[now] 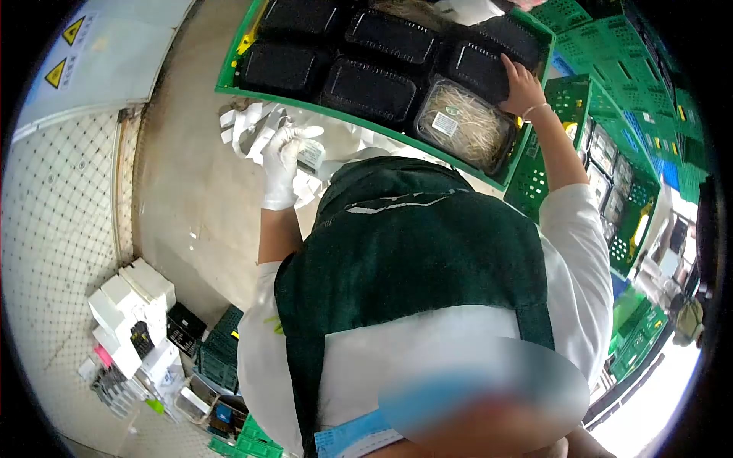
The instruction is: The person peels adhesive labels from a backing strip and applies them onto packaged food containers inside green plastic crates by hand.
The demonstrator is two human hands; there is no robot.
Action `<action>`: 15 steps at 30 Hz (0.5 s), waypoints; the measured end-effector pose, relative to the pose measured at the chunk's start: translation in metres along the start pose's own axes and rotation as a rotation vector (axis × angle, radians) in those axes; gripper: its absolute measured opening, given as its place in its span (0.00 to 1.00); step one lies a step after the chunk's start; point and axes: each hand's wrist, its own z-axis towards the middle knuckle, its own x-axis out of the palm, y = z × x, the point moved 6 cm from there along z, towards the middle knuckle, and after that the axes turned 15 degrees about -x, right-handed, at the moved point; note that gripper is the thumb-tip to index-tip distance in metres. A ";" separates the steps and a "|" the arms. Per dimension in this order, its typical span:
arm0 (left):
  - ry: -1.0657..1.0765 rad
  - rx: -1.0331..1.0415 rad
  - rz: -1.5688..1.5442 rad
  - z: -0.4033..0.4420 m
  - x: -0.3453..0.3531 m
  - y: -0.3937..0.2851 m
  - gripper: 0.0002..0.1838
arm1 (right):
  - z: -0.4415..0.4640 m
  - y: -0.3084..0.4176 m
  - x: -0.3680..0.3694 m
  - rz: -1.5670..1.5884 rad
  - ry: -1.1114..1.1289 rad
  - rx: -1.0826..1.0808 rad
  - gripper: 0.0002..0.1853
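Note:
My left hand (281, 169), in a white glove, is closed below the near side of a green crate (321, 104). A strip of labels (311, 157) with print on it shows at its fingers, and curled white strips hang beside it. My right hand (524, 90), bare with a band at the wrist, reaches into the crate's right end. Its fingers are stretched over the edge of a black tray (477, 67). Just below that hand sits a clear-topped pack of pale, thin strands (467, 126) bearing a white label (445, 124). Several other black trays (370, 88) fill the crate.
At the crate's far edge is something white, perhaps a glove (469, 11). To the right, another green crate (553, 99) holds several clear packs (603, 149). Stacked green crates (611, 46) stand behind. White boxes (126, 301) lie on the floor at lower left.

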 end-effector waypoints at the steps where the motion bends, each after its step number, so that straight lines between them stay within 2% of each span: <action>1: 0.049 0.076 0.055 0.007 0.001 -0.008 0.12 | 0.003 -0.001 -0.007 0.002 0.004 0.013 0.53; 3: 0.083 0.119 0.088 0.023 0.001 -0.013 0.12 | 0.009 -0.003 -0.019 0.061 -0.012 -0.023 0.53; 4: 0.136 0.088 0.062 0.033 -0.003 -0.011 0.12 | 0.013 -0.003 -0.038 0.041 -0.168 -0.072 0.52; 5: 0.190 0.053 0.034 0.039 -0.006 -0.006 0.11 | 0.015 -0.006 -0.054 0.025 -0.212 -0.126 0.50; 6: 0.218 0.162 0.075 0.038 -0.006 -0.020 0.11 | 0.012 -0.004 -0.072 0.041 -0.226 -0.158 0.49; 7: 0.217 0.114 0.060 0.043 -0.010 -0.021 0.11 | 0.010 0.001 -0.092 0.053 -0.244 -0.192 0.47; 9: 0.216 0.121 0.061 0.049 -0.018 -0.026 0.11 | 0.010 -0.004 -0.104 0.058 -0.180 -0.174 0.46; 11: 0.209 0.140 0.039 0.050 -0.026 -0.029 0.11 | 0.011 -0.008 -0.100 0.218 -0.022 -0.124 0.45; 13: 0.168 0.148 0.071 0.048 -0.041 -0.030 0.11 | 0.008 0.002 -0.105 0.200 -0.040 -0.101 0.45; 15: 0.125 0.081 0.094 0.042 -0.057 -0.028 0.11 | -0.008 0.024 -0.130 -0.007 -0.185 -0.047 0.44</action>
